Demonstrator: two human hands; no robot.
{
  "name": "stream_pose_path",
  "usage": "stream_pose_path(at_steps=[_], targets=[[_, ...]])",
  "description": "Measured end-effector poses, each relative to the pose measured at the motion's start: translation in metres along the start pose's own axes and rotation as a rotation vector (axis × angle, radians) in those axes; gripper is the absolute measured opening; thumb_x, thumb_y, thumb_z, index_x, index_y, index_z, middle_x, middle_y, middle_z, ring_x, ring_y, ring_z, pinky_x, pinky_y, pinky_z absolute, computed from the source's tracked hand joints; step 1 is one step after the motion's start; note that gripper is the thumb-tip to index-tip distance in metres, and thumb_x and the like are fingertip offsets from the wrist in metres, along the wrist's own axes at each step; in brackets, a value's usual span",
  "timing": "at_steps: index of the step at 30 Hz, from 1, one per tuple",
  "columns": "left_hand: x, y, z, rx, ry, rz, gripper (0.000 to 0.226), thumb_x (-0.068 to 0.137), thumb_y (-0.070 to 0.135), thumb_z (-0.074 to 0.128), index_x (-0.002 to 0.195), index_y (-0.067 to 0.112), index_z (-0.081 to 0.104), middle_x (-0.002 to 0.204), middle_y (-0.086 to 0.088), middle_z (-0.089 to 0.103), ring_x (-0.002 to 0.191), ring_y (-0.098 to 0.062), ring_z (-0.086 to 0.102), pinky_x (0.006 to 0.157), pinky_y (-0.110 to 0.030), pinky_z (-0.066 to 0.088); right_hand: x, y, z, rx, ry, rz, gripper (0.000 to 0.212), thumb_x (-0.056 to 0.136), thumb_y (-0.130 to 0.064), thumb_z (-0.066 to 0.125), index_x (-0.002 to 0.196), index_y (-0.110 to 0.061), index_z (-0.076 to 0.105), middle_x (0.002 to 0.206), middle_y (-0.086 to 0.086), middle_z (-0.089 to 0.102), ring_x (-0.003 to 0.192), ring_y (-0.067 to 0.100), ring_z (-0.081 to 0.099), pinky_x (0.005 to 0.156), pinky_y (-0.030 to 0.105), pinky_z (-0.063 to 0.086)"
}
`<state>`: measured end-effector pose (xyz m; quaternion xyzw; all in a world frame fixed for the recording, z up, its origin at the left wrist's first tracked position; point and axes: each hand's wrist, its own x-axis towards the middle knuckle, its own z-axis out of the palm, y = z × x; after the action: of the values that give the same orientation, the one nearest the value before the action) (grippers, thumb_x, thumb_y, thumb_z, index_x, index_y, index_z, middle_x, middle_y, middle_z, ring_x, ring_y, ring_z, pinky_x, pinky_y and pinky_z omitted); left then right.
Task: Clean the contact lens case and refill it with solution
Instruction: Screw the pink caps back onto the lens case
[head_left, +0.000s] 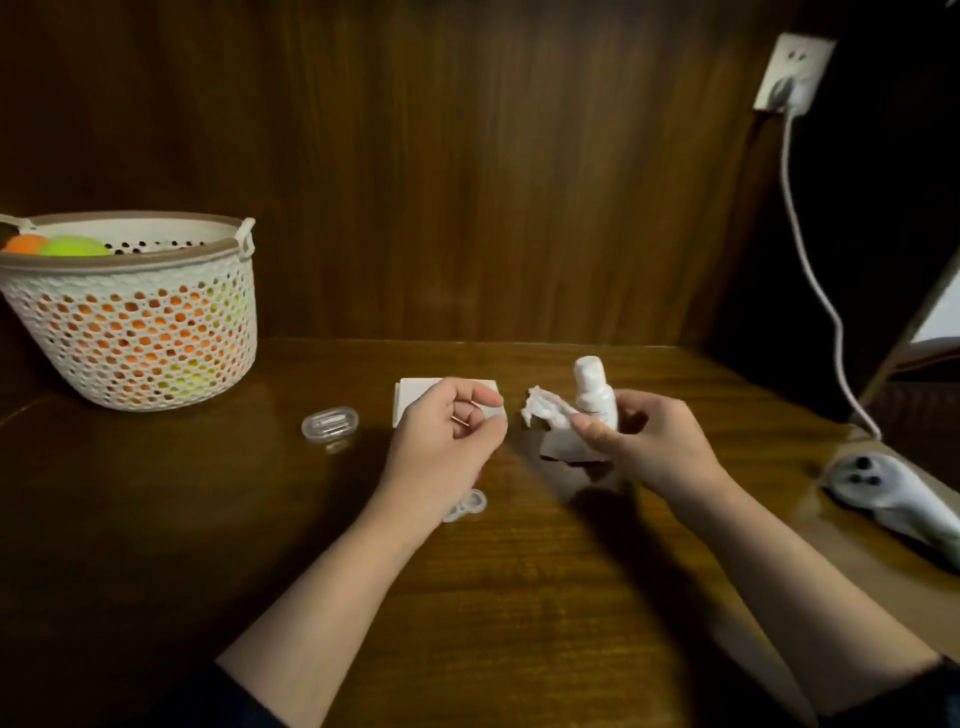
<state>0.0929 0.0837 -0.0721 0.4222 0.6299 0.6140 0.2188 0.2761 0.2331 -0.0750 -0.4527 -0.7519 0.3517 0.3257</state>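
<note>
A home, most likely a bedroom or study nook — a dark wooden desk (519, 597) closed in by matching wood panelling (467, 182). Left of the desk's middle stands a perforated white basket (130, 332) of bright balls; up to the right a wall socket (792, 73) feeds a white cable (810, 270) — a lived-in domestic corner.

Single head-worn wide-angle view, looking forward and down from above the near edge of the table (519, 597). Both hands (441, 441) sat close, mid-frame; the wooden back panel (467, 182) filled the upper half.
</note>
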Motion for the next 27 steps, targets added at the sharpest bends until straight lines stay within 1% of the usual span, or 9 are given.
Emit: stream_pose_path(at_steps=[3, 5, 9, 12, 15, 18, 21, 24, 27], targets=[[-0.01, 0.005, 0.015, 0.115, -0.039, 0.06, 0.014, 0.091, 0.023, 0.083, 0.095, 0.034, 0.076, 0.08, 0.009, 0.075, 0.077, -0.01, 0.074, 0.06, -0.021, 0.061, -0.004, 0.024, -0.02, -0.104, 0.21, 0.099, 0.063, 0.085, -0.049, 0.086, 0.135, -0.015, 0.07, 0.12, 0.002, 0.075, 0.108, 0.021, 0.071, 0.087, 0.043, 0.065], [-0.015, 0.01, 0.023, 0.153, -0.065, 0.078, 0.014, 0.087, 0.025, 0.087, 0.093, 0.034, 0.078, 0.078, 0.017, 0.076, 0.075, -0.002, 0.074, 0.058, -0.013, 0.056, -0.009, 0.033, -0.027, -0.146, 0.272, 0.132, 0.058, 0.087, -0.044, 0.086, 0.133, -0.013, 0.069, 0.117, 0.002, 0.073, 0.105, 0.02, 0.069, 0.081, 0.037, 0.061], [-0.018, 0.012, 0.035, 0.144, -0.085, 0.079, 0.016, 0.093, 0.014, 0.081, 0.103, 0.026, 0.081, 0.083, 0.011, 0.08, 0.076, -0.002, 0.078, 0.063, -0.016, 0.06, -0.013, 0.042, -0.032, -0.162, 0.303, 0.194, 0.044, 0.089, -0.04, 0.086, 0.119, -0.016, 0.066, 0.111, 0.003, 0.072, 0.09, 0.015, 0.063, 0.073, 0.03, 0.052], [-0.02, 0.012, 0.035, 0.155, -0.114, 0.08, 0.021, 0.103, 0.009, 0.067, 0.112, 0.023, 0.08, 0.092, 0.009, 0.08, 0.079, -0.002, 0.079, 0.067, -0.018, 0.062, -0.014, 0.04, -0.033, -0.122, 0.302, 0.237, 0.059, 0.088, -0.034, 0.087, 0.136, -0.012, 0.061, 0.131, 0.01, 0.07, 0.115, 0.027, 0.068, 0.091, 0.041, 0.058], [-0.021, 0.013, 0.027, 0.175, -0.131, 0.09, 0.032, 0.109, 0.003, 0.053, 0.118, 0.023, 0.076, 0.1, 0.008, 0.079, 0.085, -0.002, 0.078, 0.069, -0.018, 0.062, -0.019, 0.034, -0.035, -0.094, 0.309, 0.247, 0.088, 0.082, -0.042, 0.091, 0.152, -0.012, 0.046, 0.151, 0.014, 0.058, 0.137, 0.035, 0.057, 0.108, 0.051, 0.054], [-0.022, 0.016, 0.015, 0.189, -0.102, 0.09, 0.042, 0.11, -0.003, 0.045, 0.12, 0.028, 0.072, 0.109, 0.01, 0.075, 0.092, 0.0, 0.075, 0.067, -0.013, 0.058, -0.025, 0.018, -0.037, -0.207, 0.481, 0.125, 0.096, 0.081, -0.056, 0.088, 0.156, -0.019, 0.04, 0.155, 0.014, 0.048, 0.147, 0.04, 0.038, 0.116, 0.057, 0.04], [-0.021, 0.015, -0.001, 0.173, -0.027, 0.092, 0.035, 0.107, 0.0, 0.054, 0.12, 0.027, 0.072, 0.115, 0.01, 0.071, 0.102, -0.007, 0.072, 0.071, -0.017, 0.061, -0.031, -0.011, -0.028, -0.199, 0.623, -0.188, 0.06, 0.09, -0.046, 0.082, 0.139, -0.03, 0.052, 0.135, -0.006, 0.058, 0.136, 0.024, 0.048, 0.107, 0.046, 0.043], [-0.02, 0.011, -0.019, 0.15, 0.042, 0.106, 0.011, 0.103, 0.017, 0.068, 0.111, 0.023, 0.072, 0.108, 0.004, 0.072, 0.098, -0.013, 0.071, 0.066, -0.014, 0.057, -0.028, -0.036, -0.01, -0.037, 0.304, -0.361, 0.032, 0.096, -0.028, 0.079, 0.115, -0.039, 0.056, 0.106, -0.022, 0.063, 0.106, 0.005, 0.063, 0.087, 0.028, 0.055], [-0.018, 0.005, -0.032, 0.164, 0.063, 0.076, 0.009, 0.104, 0.029, 0.066, 0.102, 0.022, 0.07, 0.098, 0.003, 0.072, 0.095, -0.013, 0.07, 0.075, -0.019, 0.056, -0.021, -0.044, 0.014, -0.001, -0.148, -0.356, 0.03, 0.097, -0.022, 0.078, 0.118, -0.039, 0.063, 0.107, -0.017, 0.071, 0.097, 0.003, 0.069, 0.08, 0.021, 0.059]])
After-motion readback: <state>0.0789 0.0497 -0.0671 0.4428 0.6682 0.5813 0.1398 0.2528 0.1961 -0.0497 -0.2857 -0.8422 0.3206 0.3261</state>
